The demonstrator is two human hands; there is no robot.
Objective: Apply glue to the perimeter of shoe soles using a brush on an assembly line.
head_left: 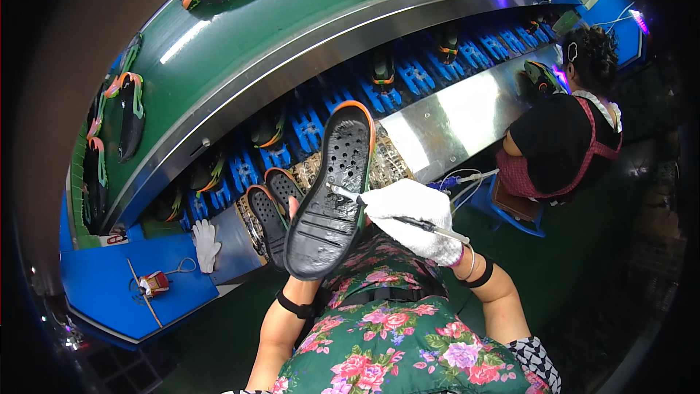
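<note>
Before a green conveyor (292, 0), we hold a black shoe sole (332, 175) mid-scene, our left grip (294, 206) around it, mostly hidden behind. Our gloved right grip (412, 222) pinches a brush (350, 194), tip at the sole; two dark soles (267, 222) show just left, a co-worker (558, 138) far right.

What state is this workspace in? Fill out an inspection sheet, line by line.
Surface: blue side table; glare on the metal ledge.
Job's things: black sole with orange edging, brush-like tool touching it.
Clutter: loose white glove, small red object on the table.
Hands: gloved right hand grips the tool; left hand, mostly hidden, holds the sole.
Cables: thin cord on the table; pale cables beside the co-worker.
Surroundings: co-worker seated, curved green surface carrying shoes.
</note>
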